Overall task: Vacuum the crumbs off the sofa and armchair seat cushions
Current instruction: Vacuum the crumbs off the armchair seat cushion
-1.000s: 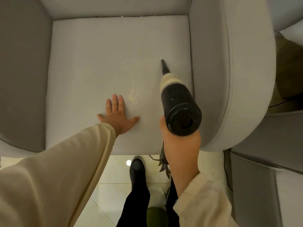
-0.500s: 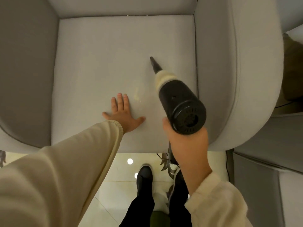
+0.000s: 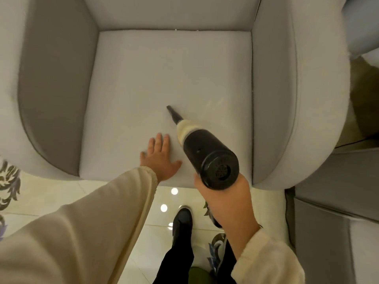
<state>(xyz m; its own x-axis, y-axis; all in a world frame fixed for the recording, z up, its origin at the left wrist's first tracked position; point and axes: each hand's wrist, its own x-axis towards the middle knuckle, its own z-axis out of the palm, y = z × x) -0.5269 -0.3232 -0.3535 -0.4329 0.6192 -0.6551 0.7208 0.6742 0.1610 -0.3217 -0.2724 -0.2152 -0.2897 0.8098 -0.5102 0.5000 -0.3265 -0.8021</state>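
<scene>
Right now our left hand (image 3: 159, 158) lies flat on the armchair seat cushion (image 3: 143, 85), right hand (image 3: 223, 193) grips the vacuum (image 3: 205, 152), nozzle (image 3: 173, 113) mid-cushion; we keep the tip low and sweep slow, overlapping passes, no crumbs (image 3: 215, 103) clearly visible

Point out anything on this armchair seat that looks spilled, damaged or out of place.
A few pale specks lie along the seat cushion's back seam, and a faint streaky mark sits right of the vacuum nozzle. Nothing looks torn or askew.

Handheld vacuum (image 3: 207, 154): black body, cream collar, thin black nozzle | tilted, nozzle tip touching seat cushion (image 3: 143, 78) centre | cushion: pale grey, flat.
</scene>
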